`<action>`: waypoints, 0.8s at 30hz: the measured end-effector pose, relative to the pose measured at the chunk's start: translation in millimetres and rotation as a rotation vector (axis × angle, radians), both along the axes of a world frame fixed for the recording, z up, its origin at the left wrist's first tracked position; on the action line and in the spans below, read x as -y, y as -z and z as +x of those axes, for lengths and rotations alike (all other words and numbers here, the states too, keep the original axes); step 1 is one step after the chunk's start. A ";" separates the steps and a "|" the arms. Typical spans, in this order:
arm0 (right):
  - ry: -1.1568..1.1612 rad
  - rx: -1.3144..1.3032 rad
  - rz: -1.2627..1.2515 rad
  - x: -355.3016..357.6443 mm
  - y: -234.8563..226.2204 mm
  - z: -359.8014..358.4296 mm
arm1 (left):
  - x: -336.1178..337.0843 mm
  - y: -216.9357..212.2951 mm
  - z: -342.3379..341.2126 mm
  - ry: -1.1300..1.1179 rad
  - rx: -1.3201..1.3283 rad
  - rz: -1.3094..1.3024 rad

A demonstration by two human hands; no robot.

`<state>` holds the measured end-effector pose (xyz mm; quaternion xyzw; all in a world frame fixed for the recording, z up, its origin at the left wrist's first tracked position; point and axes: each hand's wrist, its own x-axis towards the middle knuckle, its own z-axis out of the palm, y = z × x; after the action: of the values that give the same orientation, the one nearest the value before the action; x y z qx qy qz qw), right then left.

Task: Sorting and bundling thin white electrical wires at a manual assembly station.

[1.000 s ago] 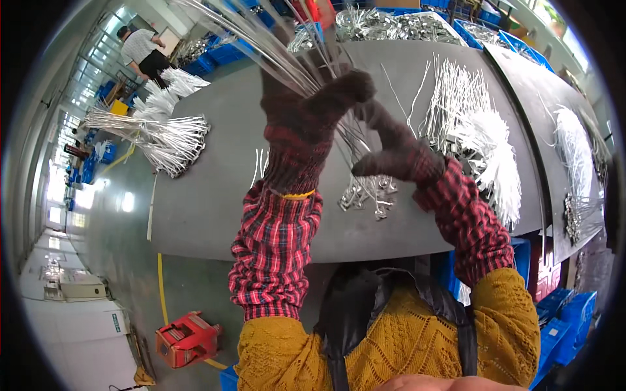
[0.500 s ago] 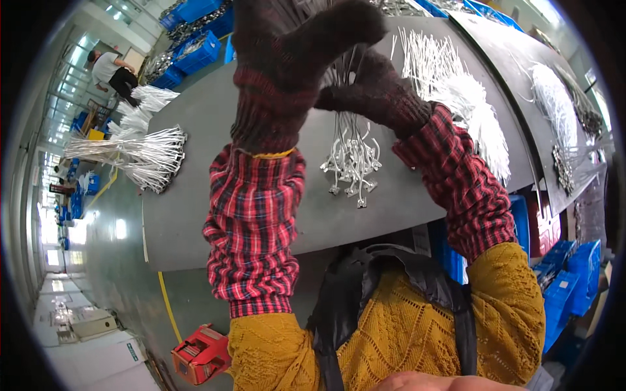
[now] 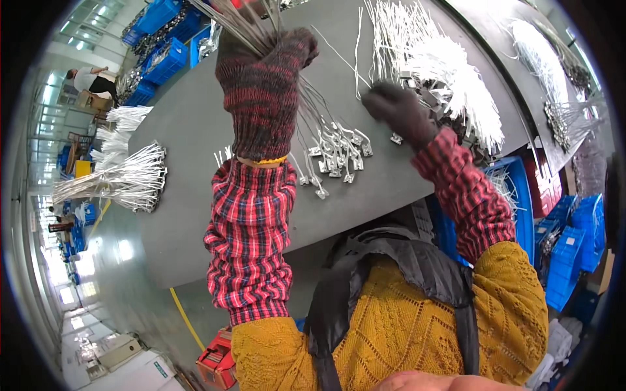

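Note:
My left hand (image 3: 264, 78), in a dark red-black knitted glove, is closed round a bundle of thin grey wires (image 3: 251, 32). From its right side the wires hang down, ending in white leads with small metal terminals (image 3: 336, 156) over the grey table. My right hand (image 3: 401, 114), in the same kind of glove, is near the right-hand wire pile, its dark fingers bunched. Thin white wires (image 3: 357, 62) run toward its fingertips, and a metal terminal lies just below it. Whether a wire is between those fingers is hidden.
A large pile of white wires (image 3: 450, 72) covers the table's right part. Tied white wire bundles (image 3: 124, 176) lie at its left edge. Blue bins (image 3: 166, 62) stand at the back left, others (image 3: 564, 260) at the right. A person (image 3: 91, 81) is at the far left.
My left hand has moved down and left with its wire bundle. My right hand has left the bundle and come down beside the pile. The view has shifted slightly.

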<state>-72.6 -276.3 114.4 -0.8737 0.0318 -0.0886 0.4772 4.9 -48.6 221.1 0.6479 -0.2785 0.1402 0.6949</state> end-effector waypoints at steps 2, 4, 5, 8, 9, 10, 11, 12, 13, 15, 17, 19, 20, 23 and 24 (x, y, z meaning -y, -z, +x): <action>-0.052 -0.147 -0.377 2.2 63.5 -32.1 | -1.0 13.2 0.7 -0.018 0.072 -0.005; -0.273 -0.394 -0.600 -1.3 124.3 -59.3 | -10.9 18.1 4.2 -0.353 0.628 0.561; -0.271 -0.313 -0.569 -2.5 151.1 -60.3 | -11.5 21.2 5.0 -0.317 0.674 0.541; -0.362 -0.402 -0.596 -20.0 196.4 -57.5 | -14.7 23.8 5.3 -0.429 0.749 0.758; -0.391 -0.425 -0.552 -25.8 202.7 -50.9 | -13.3 24.6 4.9 -0.415 0.714 0.714; -0.383 -0.517 -0.533 -32.1 203.2 -48.3 | -11.8 24.0 2.9 -0.398 0.687 0.691; -0.427 -0.450 -0.502 -37.0 203.3 -42.8 | -8.8 24.4 1.1 -0.403 0.675 0.679; -0.334 -0.532 -0.479 -43.5 201.3 -38.5 | -8.3 22.7 -2.3 -0.191 0.291 0.350; -0.276 -0.543 -0.413 -47.3 200.7 -33.0 | -7.3 21.3 -4.0 -0.072 0.116 0.206; -0.293 -0.601 -0.488 -51.8 203.2 -24.0 | -5.6 18.1 -6.5 -0.018 -0.107 0.041; -0.514 -0.506 -0.662 -52.7 212.0 -14.4 | -5.6 16.2 -7.5 -0.050 -0.121 0.070; -0.550 -0.468 -0.705 -52.2 222.4 -12.7 | -6.6 16.5 -6.5 0.073 -0.271 -0.270; -0.466 -0.411 -0.591 -52.6 226.2 -12.4 | -9.5 16.6 -5.4 0.036 -0.288 -0.268; -0.245 -0.403 -0.286 -56.7 226.1 -13.0 | -14.5 20.2 -3.4 -0.016 -0.319 -0.225; -0.255 -0.441 -0.376 -58.9 221.5 -10.6 | -17.0 20.2 -1.9 -0.111 -0.223 -0.053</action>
<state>-83.3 -217.4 -107.1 -0.9418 0.0081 0.1592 0.2961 3.1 -31.6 200.9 0.6552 -0.1593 0.1129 0.7298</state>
